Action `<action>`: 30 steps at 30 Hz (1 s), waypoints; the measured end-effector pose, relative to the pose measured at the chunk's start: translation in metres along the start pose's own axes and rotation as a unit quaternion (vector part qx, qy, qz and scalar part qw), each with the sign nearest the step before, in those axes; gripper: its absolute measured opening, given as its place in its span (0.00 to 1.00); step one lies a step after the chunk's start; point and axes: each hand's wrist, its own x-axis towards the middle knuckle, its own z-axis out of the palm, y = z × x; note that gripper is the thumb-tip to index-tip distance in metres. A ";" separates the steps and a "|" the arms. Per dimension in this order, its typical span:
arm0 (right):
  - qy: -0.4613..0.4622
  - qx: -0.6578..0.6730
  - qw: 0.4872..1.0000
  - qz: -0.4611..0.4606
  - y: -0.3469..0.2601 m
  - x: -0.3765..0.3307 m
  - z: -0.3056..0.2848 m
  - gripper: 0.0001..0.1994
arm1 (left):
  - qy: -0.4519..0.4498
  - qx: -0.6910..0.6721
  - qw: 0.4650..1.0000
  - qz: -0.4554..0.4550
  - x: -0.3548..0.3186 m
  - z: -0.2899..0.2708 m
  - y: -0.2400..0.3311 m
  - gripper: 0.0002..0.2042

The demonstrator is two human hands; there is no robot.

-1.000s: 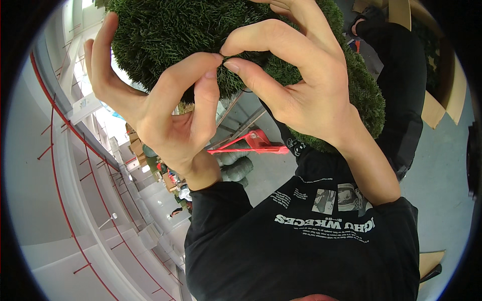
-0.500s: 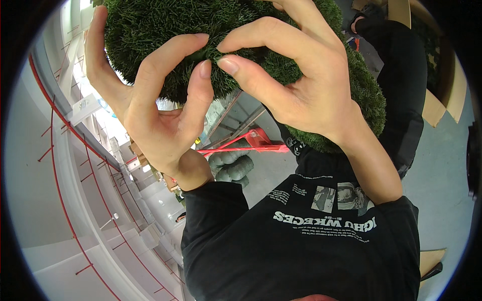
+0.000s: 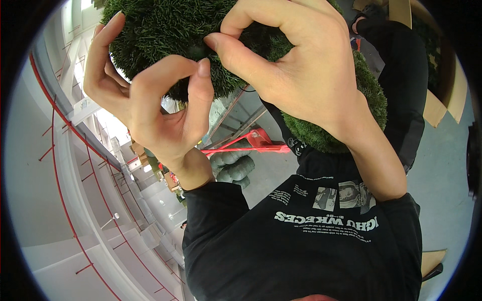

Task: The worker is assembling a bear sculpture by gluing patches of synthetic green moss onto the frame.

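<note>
A dense dark-green bushy ball of artificial foliage (image 3: 155, 40) fills the top of the view. My left hand (image 3: 155, 105) is at its lower edge, thumb and index fingertips pressed together and the other fingers raised apart. Just right of it, my right hand (image 3: 306, 75) pinches against the foliage, thumb tip near the index finger. Whatever lies between either set of fingertips is too small or hidden to make out. A second rounded green clump (image 3: 326, 130) shows below my right wrist, partly covered by it.
A red frame-like object (image 3: 261, 139) and grey-green rounded bundles (image 3: 235, 168) lie beyond my forearms. At the right are a leg in black trousers (image 3: 404, 85) and cardboard flaps (image 3: 444, 108). Red pipes (image 3: 57, 183) run along the white structure at the left.
My left thumb and index finger have closed from a gap into a pinch. My right hand has moved up slightly, its thumb shifting left and up over the foliage.
</note>
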 end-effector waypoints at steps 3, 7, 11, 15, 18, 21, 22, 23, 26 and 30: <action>0.012 -0.075 0.993 -0.089 0.007 0.000 0.003 0.07 | -0.078 0.069 0.995 0.009 0.007 -0.011 0.005 0.07; 0.022 -0.008 1.000 -0.015 0.005 -0.002 0.005 0.07 | -0.091 0.081 0.993 0.009 0.013 -0.011 0.008 0.08; 0.030 -0.011 0.999 -0.015 0.006 -0.002 0.006 0.07 | -0.145 0.123 0.982 -0.007 0.021 -0.019 0.008 0.10; 0.022 -0.014 1.000 -0.013 0.006 -0.001 0.003 0.08 | -0.180 0.112 0.977 0.007 0.026 -0.023 0.003 0.10; 0.047 0.073 0.996 0.022 0.008 -0.005 0.010 0.07 | -0.160 0.073 0.984 0.026 0.026 -0.021 -0.002 0.11; 0.039 0.046 0.997 -0.049 0.017 -0.002 0.010 0.07 | -0.163 0.066 0.984 0.029 0.023 -0.020 -0.006 0.11; 0.050 0.024 0.991 -0.125 0.035 -0.004 0.018 0.09 | -0.162 0.063 0.984 0.030 0.023 -0.017 -0.008 0.11; 0.061 0.005 0.978 -0.201 0.043 -0.004 0.023 0.11 | -0.154 0.057 0.986 0.034 0.022 -0.015 -0.010 0.11; 0.026 -0.028 0.978 -0.206 0.040 -0.008 0.013 0.12 | -0.152 0.062 0.986 0.037 0.021 -0.015 -0.013 0.10; -0.034 -0.064 0.984 -0.165 0.028 -0.009 -0.006 0.13 | -0.137 0.058 0.988 0.033 0.021 -0.012 -0.022 0.10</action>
